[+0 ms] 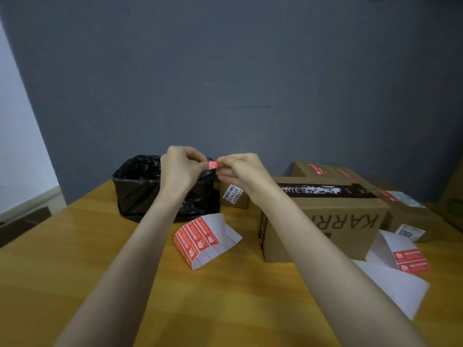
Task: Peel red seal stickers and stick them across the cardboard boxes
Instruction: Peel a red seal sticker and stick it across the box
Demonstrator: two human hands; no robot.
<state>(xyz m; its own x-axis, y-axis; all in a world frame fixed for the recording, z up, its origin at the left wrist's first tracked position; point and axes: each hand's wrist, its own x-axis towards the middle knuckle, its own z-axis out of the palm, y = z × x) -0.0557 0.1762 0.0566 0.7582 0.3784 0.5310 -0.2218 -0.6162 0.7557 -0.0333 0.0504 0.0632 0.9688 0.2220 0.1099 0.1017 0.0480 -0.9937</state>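
Pinching a red seal sticker (212, 165), left hand (179, 169) and right hand (241, 172) hover, seemingly above the bin (140, 186).

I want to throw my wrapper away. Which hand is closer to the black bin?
Left. The left hand overlaps the black bin; the right hand sits just past its right edge.

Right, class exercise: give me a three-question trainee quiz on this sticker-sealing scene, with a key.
1. True or false: the left hand and right hand both pinch the small red seal sticker.
2. What stands just behind the hands? A) black bag-lined bin; B) blue bucket; C) glass jar.
3. Fill in: the curled white backing sheet lies on the yellow wooden table, left of the large brown cardboard ____.
Key: 1 true; 2 A; 3 box.
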